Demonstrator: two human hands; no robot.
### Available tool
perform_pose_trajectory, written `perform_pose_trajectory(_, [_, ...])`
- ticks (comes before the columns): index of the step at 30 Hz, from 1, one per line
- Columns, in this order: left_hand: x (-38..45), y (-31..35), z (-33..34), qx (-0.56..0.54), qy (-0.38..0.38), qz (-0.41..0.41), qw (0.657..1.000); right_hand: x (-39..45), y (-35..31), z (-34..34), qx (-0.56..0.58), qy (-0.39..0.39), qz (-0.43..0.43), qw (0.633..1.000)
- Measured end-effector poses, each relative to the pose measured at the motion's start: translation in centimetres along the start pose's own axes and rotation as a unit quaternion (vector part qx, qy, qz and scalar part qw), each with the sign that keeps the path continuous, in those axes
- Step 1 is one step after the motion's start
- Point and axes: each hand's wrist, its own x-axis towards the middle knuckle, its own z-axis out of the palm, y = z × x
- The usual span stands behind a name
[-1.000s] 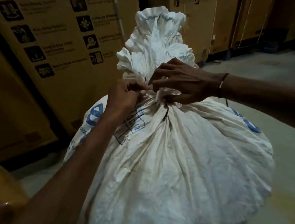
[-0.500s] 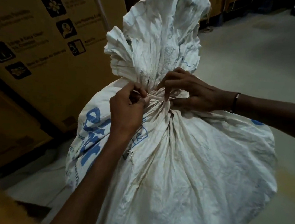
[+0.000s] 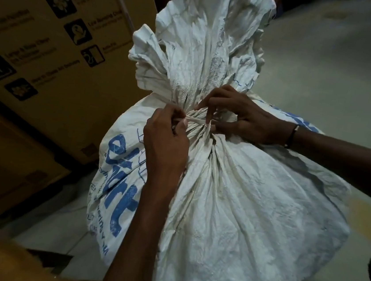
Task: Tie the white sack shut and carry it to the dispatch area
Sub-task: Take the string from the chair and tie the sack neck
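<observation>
White sack (image 3: pixel 230 203) stands on the floor, its gathered neck between both hands; a tie strip (image 3: pixel 196 119) runs crosswise from pinching left hand (image 3: pixel 165 142) to right hand (image 3: pixel 244 119), whose fingers (image 3: pixel 209 116) press it

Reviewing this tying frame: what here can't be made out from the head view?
- Sack contents: hidden by the gathered cloth.
- Tie knot: only a short strip shows between the left hand and right hand; knotted or not, unclear.
- Sack's base: cut off by the bottom edge.
- Carton print: too blurred to read.
</observation>
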Motion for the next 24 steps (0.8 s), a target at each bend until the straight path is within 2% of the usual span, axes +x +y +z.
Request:
perform_pose_trajectory(8, [0.7,-0.6,-0.1,-0.163,-0.008,-0.046,0.985,0.5,0.7,0.3,0.032,0.014,-0.014,0.999])
perform_pose_trajectory(11, [1.1,-0.8,0.0,-0.209,0.012,-0.081,0.975,0.8,1.1,0.5,0.034,0.021,-0.021,0.999])
perform_pose_trajectory(16, [1.7,-1.7,0.7,-0.175,0.036,-0.081,0.981,0.6,1.8,0.6,0.045,0.016,-0.027,0.998])
perform_pose_trajectory(24, [1.7,-2.2,0.4,-0.022,0.024,0.076,0.997,0.8,2.7,1.0,0.038,0.03,-0.038,0.998])
